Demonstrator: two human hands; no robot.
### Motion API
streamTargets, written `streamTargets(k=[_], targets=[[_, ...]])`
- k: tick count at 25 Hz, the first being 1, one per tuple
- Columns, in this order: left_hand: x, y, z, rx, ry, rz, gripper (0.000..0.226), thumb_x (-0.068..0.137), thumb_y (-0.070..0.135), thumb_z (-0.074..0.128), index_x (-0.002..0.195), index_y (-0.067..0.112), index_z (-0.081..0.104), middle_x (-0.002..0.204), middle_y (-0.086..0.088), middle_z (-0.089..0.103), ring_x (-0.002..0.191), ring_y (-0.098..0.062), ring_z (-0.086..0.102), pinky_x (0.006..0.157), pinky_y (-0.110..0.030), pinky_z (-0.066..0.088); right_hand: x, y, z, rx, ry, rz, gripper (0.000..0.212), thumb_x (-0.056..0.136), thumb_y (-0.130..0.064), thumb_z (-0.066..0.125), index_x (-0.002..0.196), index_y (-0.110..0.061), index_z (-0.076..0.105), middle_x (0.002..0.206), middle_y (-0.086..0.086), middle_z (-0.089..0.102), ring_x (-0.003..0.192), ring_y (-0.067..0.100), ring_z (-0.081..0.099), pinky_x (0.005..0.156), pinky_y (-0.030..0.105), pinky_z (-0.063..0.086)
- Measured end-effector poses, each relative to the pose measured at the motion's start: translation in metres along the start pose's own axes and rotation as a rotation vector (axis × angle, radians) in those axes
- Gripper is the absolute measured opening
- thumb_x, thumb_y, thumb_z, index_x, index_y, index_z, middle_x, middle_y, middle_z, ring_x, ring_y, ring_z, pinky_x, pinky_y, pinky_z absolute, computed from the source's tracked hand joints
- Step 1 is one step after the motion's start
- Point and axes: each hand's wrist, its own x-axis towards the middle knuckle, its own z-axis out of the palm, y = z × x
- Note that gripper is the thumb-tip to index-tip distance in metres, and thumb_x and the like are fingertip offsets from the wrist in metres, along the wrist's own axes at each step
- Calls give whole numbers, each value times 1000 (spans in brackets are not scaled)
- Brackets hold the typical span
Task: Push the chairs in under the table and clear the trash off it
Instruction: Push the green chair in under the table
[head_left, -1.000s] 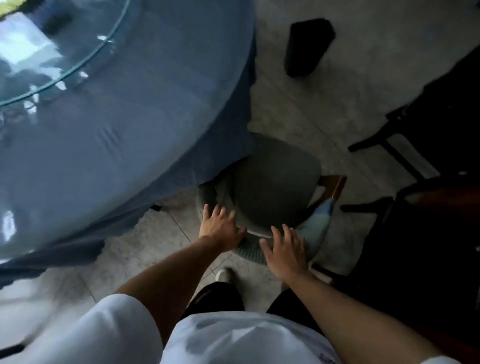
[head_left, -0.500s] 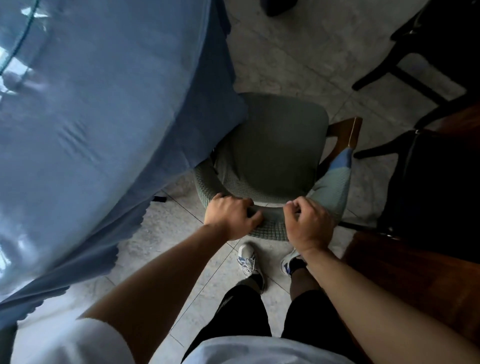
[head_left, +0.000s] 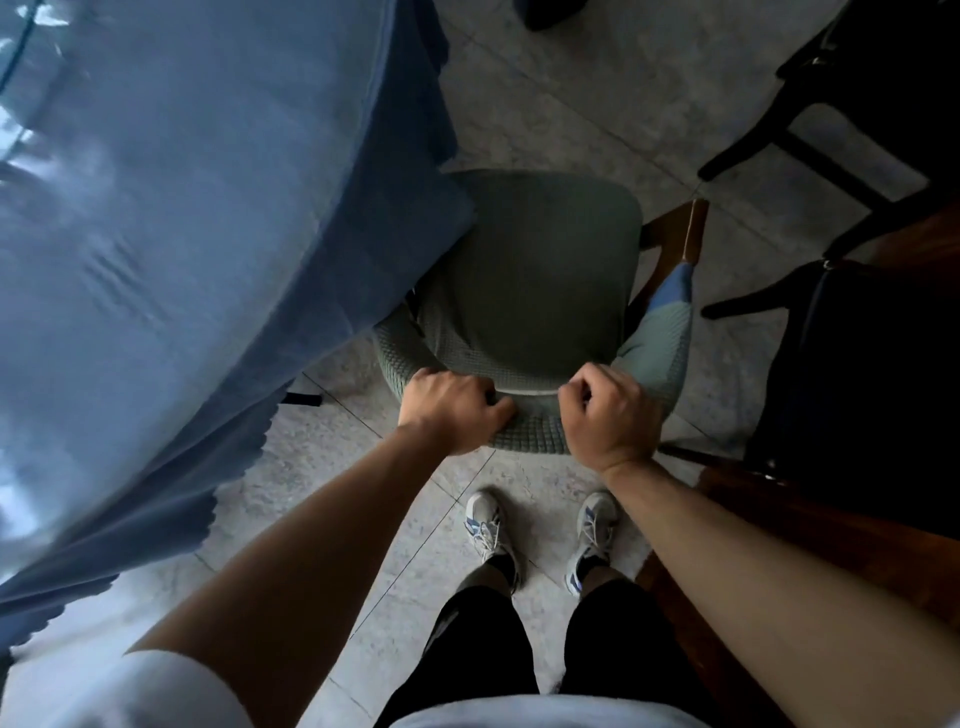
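Green knitted fabric covers the chair (head_left: 524, 280), and both hands are now clamped on the top rail of its backrest: the left hand (head_left: 449, 408) with fingers curled over the rail near its left end, the right hand (head_left: 610, 410) fisted on it just to the right, a short stretch of rail bare between them. A second ago the same hands lay flat and spread on the backrest, fingers open; half a second ago they had closed, and the grip looks no looser since. The chair stands on the tiled floor (head_left: 571, 119) at the near edge of the surface (head_left: 171, 218), with the blue cloth hanging over the seat's left corner, so it is only partly tucked under. With the hold secured, the push itself seems ready to begin. Feet (head_left: 485, 530) are planted just behind the chair. No trash shows on the visible part of the surface.
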Motion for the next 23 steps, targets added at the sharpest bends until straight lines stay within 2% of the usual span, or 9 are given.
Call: streamTargets(k=[5, 9, 15, 18, 23], targets=[[7, 24, -5, -21, -22, -83, 67, 91, 72, 18, 88, 25, 67, 81, 2, 66, 80, -21, 59, 80, -39, 37, 30, 18, -7, 56, -31, -89, 23, 83, -30, 52, 63, -19, 54, 61, -2, 54, 58, 18, 45, 54, 27, 25], [9, 70, 2, -129, -34, -171, 71, 92, 74, 16, 93, 25, 68, 89, -3, 70, 84, -24, 60, 89, -44, 42, 64, 53, -23, 96, -65, -234, 23, 82, -28, 52, 62, -16, 54, 62, 1, 57, 60, 22, 51, 50, 30, 33], [27, 117, 1, -231, -67, -301, 70, 95, 70, 14, 115, 29, 67, 113, -7, 72, 104, -28, 63, 95, -47, 42, 111, 84, -35, 99, -159, -406, 21, 81, -30, 53, 63, -18, 55, 64, -2, 58, 64, 21, 53, 52, 31, 36], [48, 132, -11, -263, -75, -300, 65, 98, 65, 13, 128, 32, 60, 126, -7, 68, 115, -29, 60, 97, -47, 41, 144, 93, -37, 114, -180, -466, 22, 82, -29, 55, 63, -18, 53, 63, -2, 56, 63, 19, 50, 53, 30, 30], [79, 136, -27, -330, -69, -324, 64, 97, 64, 12, 125, 33, 60, 125, -5, 67, 113, -26, 60, 94, -46, 44, 189, 94, -38, 126, -208, -554, 23, 82, -28, 57, 62, -21, 48, 61, -3, 53, 61, 17, 46, 53, 29, 27]])
